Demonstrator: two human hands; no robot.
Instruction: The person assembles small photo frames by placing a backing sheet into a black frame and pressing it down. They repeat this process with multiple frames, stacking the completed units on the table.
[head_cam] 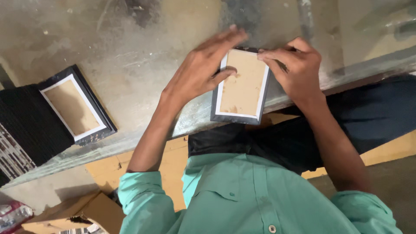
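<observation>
Head view. Nearest, a green shirt (242, 195). Beyond it, a small dark picture frame (241, 86), brown backing up, lies on the counter (130, 56) and overhangs its near edge. Left hand (201, 69) lies open, thumb pressing the backing; right hand (294, 69) pinches the frame's far right corner. Well left of the frame, a stack of similar frames (76, 106).

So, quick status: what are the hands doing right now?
Left hand flat on small picture frame, thumb on backing. Right hand pinching its top edge. Frame overhangs workbench edge. Nothing in the way.
</observation>
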